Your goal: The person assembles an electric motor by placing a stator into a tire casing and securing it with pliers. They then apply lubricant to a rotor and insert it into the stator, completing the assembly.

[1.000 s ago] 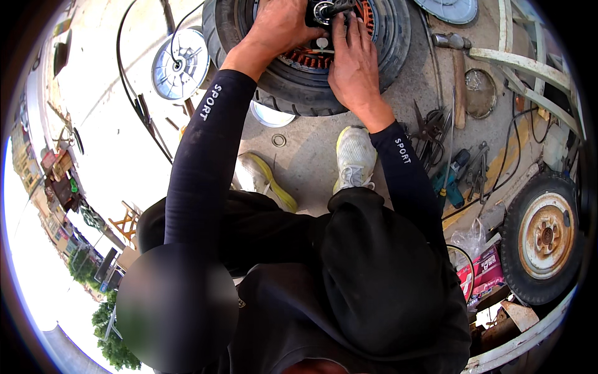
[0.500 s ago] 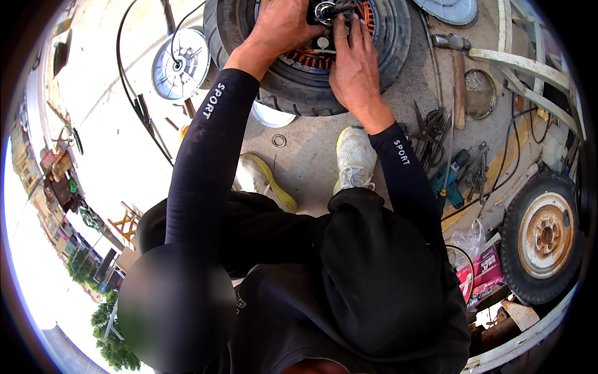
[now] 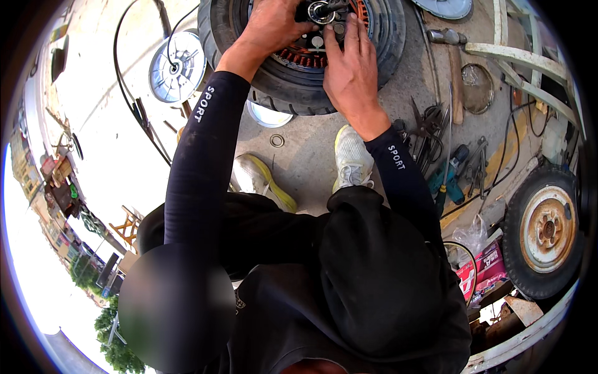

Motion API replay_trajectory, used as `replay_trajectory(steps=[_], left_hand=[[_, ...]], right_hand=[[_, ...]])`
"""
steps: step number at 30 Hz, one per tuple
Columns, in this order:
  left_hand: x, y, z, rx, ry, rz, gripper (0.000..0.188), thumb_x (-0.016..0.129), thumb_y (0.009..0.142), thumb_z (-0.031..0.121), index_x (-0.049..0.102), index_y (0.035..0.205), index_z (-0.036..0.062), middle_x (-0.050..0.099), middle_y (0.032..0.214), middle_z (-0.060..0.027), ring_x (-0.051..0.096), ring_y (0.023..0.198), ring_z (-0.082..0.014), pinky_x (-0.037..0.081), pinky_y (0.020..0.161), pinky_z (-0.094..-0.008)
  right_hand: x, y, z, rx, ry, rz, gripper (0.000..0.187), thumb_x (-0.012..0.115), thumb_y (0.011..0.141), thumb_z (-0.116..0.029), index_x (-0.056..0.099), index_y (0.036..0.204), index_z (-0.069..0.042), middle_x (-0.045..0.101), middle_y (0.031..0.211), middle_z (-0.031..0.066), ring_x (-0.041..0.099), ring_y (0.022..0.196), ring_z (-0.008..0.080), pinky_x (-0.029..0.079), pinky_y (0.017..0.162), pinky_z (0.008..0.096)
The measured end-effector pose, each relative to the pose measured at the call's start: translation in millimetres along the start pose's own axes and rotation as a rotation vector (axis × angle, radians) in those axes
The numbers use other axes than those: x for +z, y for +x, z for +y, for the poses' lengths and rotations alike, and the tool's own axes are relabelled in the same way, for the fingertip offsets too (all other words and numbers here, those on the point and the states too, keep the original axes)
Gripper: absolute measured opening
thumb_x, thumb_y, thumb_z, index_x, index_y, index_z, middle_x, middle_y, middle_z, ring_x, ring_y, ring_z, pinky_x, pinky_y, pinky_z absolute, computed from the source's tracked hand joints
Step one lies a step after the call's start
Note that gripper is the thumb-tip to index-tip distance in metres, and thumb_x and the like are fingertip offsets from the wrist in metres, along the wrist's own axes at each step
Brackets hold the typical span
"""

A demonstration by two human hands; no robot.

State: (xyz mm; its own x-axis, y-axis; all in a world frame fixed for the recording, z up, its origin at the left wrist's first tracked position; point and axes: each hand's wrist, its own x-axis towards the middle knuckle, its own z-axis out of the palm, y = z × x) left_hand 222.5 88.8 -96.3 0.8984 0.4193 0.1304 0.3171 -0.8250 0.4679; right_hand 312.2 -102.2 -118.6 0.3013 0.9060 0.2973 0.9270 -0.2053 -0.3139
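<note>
A motor wheel with a black tyre (image 3: 286, 93) lies flat on the ground at the top, its hub uncovered. Inside sits a ring of copper windings (image 3: 303, 57), and at the centre a metal bearing (image 3: 320, 11) surrounds a dark shaft. My left hand (image 3: 271, 31) rests on the left side of the hub, thumb stretched toward the bearing and apart from the fingers; the upper edge of the picture cuts off its fingertips. My right hand (image 3: 354, 78) lies over the near right part of the windings, open, its fingers extended and their tips just below the shaft.
Left of the wheel lies a round silver cover (image 3: 177, 67) with a cable. A metal ring (image 3: 276, 141) is near my shoes. At right are a hammer (image 3: 447, 37), pliers (image 3: 427, 124), a teal power drill (image 3: 456, 177), a round dish (image 3: 477, 87), a white metal frame (image 3: 523, 57) and a rusty-rimmed wheel (image 3: 548, 229).
The view has shifted slightly, so most things sit a little further left. Both hands remain on the hub, with the right fingertips still near the shaft.
</note>
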Motion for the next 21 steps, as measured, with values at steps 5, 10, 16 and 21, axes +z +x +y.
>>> replay_trajectory(steps=[5, 10, 16, 21], left_hand=[[0.5, 1.2, 3.2, -0.041, -0.024, 0.004, 0.061, 0.084, 0.073, 0.020, 0.061, 0.129, 0.0089, 0.065, 0.128, -0.0142, 0.058, 0.126, -0.0341, 0.032, 0.117, -0.0528], [-1.5, 2.4, 2.0, -0.011, -0.014, 0.013, 0.059, 0.082, 0.072, 0.016, 0.061, 0.127, 0.0071, 0.066, 0.125, -0.0162, 0.059, 0.124, -0.0354, 0.035, 0.115, -0.0507], [-4.2, -0.7, 4.3, 0.040, -0.032, 0.060, 0.058, 0.081, 0.071, 0.014, 0.061, 0.125, 0.0052, 0.066, 0.124, -0.0184, 0.060, 0.123, -0.0368, 0.039, 0.112, -0.0485], [-5.2, 2.0, 8.7, -0.045, -0.121, -0.011, 0.064, 0.083, 0.069, 0.012, 0.060, 0.128, 0.0041, 0.066, 0.125, -0.0178, 0.059, 0.123, -0.0378, 0.041, 0.111, -0.0474]], right_hand=[[-3.4, -0.5, -0.1, 0.149, 0.244, 0.033, 0.076, 0.067, 0.081, -0.001, 0.043, 0.153, -0.002, 0.036, 0.154, 0.0351, 0.040, 0.140, 0.0522, 0.039, 0.113, 0.0550], [-0.6, 4.2, -0.8, 0.115, 0.257, -0.036, 0.077, 0.067, 0.081, 0.000, 0.042, 0.154, -0.003, 0.036, 0.153, 0.0344, 0.041, 0.140, 0.0518, 0.040, 0.112, 0.0546], [-7.0, -2.9, 1.0, 0.094, 0.436, 0.048, 0.062, 0.059, 0.082, 0.009, 0.056, 0.143, -0.002, 0.042, 0.154, 0.0259, 0.042, 0.144, 0.0416, 0.039, 0.118, 0.0477], [-4.0, 34.4, 44.9, 0.565, 1.264, -0.028, 0.069, 0.046, 0.079, 0.010, 0.047, 0.149, 0.004, 0.051, 0.150, 0.0227, 0.053, 0.139, 0.0320, 0.041, 0.116, 0.0378]])
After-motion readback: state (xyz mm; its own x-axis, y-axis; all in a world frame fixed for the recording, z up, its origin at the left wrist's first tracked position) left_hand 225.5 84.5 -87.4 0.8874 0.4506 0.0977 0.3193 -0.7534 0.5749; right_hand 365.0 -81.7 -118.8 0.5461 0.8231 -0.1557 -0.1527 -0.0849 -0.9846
